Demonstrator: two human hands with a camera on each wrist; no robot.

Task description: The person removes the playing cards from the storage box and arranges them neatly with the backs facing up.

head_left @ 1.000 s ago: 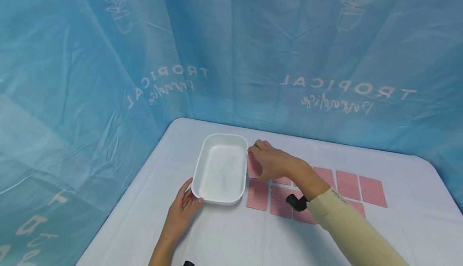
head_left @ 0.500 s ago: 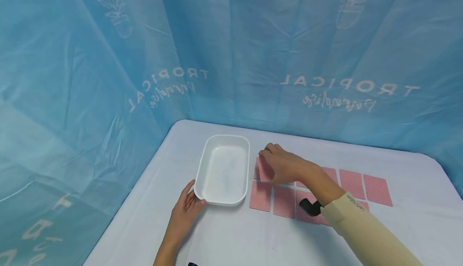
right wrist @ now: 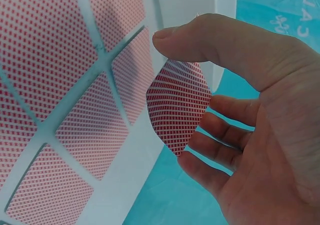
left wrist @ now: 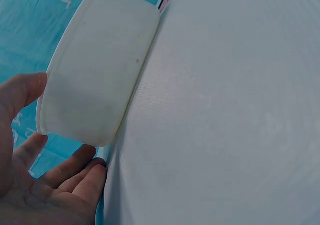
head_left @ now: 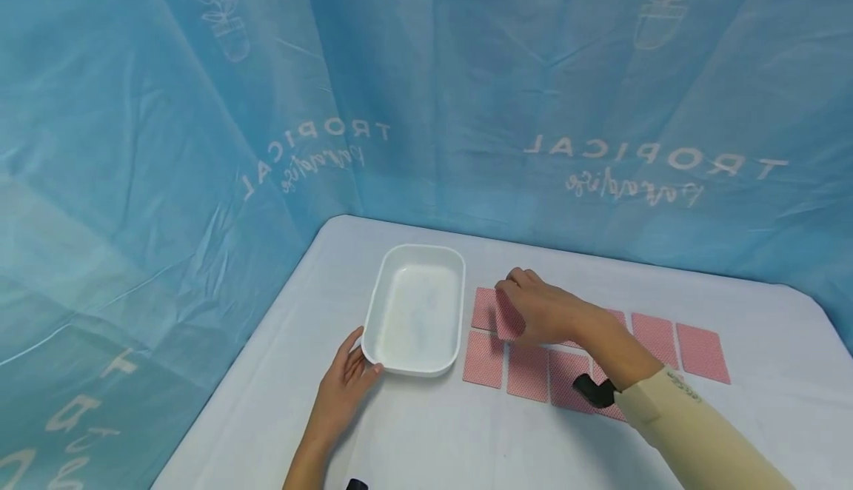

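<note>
My right hand (head_left: pixel 546 311) holds a playing card (right wrist: pixel 179 105) with a red patterned back, over the far row of cards. In the right wrist view the card bows between the thumb and the fingertips. To its left a face-down card (head_left: pixel 483 308) lies flat at the row's end. My left hand (head_left: pixel 341 392) grips the near left corner of a white rectangular tray (head_left: pixel 415 370). The left wrist view has the thumb at the tray's rim and fingertips against its end wall. No contents show inside the tray.
Face-down cards lie in two rows right of the tray, among them a near-row card (head_left: pixel 483 360) and the far-right card (head_left: pixel 703 353). My right forearm covers part of them. A white cloth (head_left: pixel 453 438) covers the table, and blue curtains (head_left: pixel 493 105) hang behind and left.
My right hand has moved right along the far row with a card in its grasp, uncovering the flat card at the left end. My left hand keeps its hold on the tray.
</note>
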